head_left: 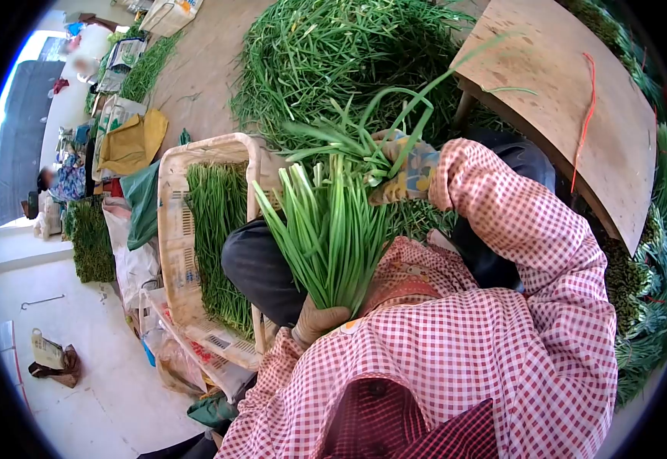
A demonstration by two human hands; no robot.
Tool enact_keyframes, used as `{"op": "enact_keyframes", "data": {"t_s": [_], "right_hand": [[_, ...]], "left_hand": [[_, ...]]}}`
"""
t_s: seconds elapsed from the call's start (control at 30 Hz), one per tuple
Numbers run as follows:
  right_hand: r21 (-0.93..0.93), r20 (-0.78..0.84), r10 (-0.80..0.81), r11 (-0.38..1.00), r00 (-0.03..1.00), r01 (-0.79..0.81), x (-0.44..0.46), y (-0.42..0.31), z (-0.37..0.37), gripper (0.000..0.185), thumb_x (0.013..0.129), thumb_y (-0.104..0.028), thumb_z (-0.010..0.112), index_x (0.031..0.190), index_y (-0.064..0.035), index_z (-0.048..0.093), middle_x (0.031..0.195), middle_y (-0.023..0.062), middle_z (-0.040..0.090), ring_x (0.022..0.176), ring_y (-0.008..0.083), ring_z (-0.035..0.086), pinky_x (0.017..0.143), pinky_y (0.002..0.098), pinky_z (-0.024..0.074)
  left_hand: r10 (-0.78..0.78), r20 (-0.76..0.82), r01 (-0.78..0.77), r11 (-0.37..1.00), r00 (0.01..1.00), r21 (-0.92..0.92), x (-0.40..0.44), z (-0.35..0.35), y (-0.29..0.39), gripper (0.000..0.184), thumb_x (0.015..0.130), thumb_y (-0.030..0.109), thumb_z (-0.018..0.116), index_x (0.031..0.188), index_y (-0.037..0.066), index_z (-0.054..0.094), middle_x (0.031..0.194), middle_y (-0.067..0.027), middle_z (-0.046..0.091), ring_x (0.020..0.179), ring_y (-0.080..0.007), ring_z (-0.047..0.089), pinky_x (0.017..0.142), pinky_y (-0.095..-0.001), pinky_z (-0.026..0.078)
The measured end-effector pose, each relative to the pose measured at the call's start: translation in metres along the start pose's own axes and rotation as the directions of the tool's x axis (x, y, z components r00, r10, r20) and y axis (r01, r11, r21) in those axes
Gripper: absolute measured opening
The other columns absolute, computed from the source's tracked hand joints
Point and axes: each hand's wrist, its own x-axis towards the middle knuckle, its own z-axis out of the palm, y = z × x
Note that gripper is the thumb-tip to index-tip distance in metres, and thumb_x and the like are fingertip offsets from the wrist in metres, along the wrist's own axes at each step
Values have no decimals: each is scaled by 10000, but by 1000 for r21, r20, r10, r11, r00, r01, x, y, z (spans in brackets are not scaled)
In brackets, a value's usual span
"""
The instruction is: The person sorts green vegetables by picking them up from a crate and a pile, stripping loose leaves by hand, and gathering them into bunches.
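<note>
A bundle of long green stalks [326, 237] stands between my hands, its pale ends upward. At its lower end my left hand [320, 321], in a tan glove, is wrapped round it. My right hand [406, 168], in a patterned grey and yellow glove, is closed at the upper right of the bundle on some loose green leaves [394, 107] that stick up and bend over. Part of its fingers is hidden by the leaves. Behind the hands lies a large heap of green stalks [341, 53] on the floor.
On the left, a white plastic crate [171, 222] holds more stalks. A wooden board [563, 107] with a red string [587, 115] is at the upper right. Green bundles [647, 336] line the right edge. Far left are bags, a yellow cloth [133, 142] and other people.
</note>
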Motion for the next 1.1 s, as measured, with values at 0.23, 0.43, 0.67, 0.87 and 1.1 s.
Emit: {"op": "enact_keyframes", "data": {"t_s": [0.23, 0.43, 0.67, 0.87, 1.1], "right_hand": [[-540, -185, 124, 816, 975, -206, 6, -8, 6, 219, 857, -208, 591, 1044, -98, 563, 923, 138, 607, 781, 264, 580, 675, 412, 490], [-765, -133, 13, 634, 991, -111, 23, -6, 10, 200, 844, -231, 573, 970, -78, 599, 771, 118, 623, 667, 274, 573, 619, 390, 478], [-181, -244, 590, 752, 770, -634, 80, 27, -12, 296, 940, -278, 477, 1123, -58, 553, 1000, 115, 636, 826, 251, 610, 767, 386, 481], [110, -554, 193, 981, 810, -159, 50, 41, -120, 321, 903, -202, 609, 1167, -24, 568, 998, 106, 653, 642, 161, 590, 536, 306, 521], [129, 32, 231, 964, 972, -233, -24, -17, -27, 571, 792, -182, 696, 1301, -54, 470, 1255, 125, 531, 943, 198, 593, 816, 336, 512]], "left_hand": [[-63, -47, 71, 980, 997, 188, 5, -2, 5, 807, 652, 96, 762, 1357, 2, 381, 1291, -94, 507, 1160, -221, 481, 1011, -359, 365], [-101, -87, 102, 995, 991, 10, 8, -3, 8, 809, 656, 120, 784, 1352, 7, 389, 1276, -99, 517, 1152, -231, 491, 1005, -361, 377], [-177, -192, 149, 978, 965, -149, 0, -18, 2, 757, 683, 101, 747, 1346, 13, 392, 1250, -100, 531, 1114, -227, 518, 978, -357, 403], [-80, -115, 48, 964, 990, -262, -10, -34, -10, 691, 700, 87, 693, 1328, 1, 417, 1235, -97, 543, 1099, -221, 533, 945, -346, 425], [3, -20, -11, 904, 1000, -427, -3, -37, -13, 628, 697, 33, 638, 1293, -14, 448, 1141, -142, 593, 960, -240, 607, 833, -357, 495]]}}
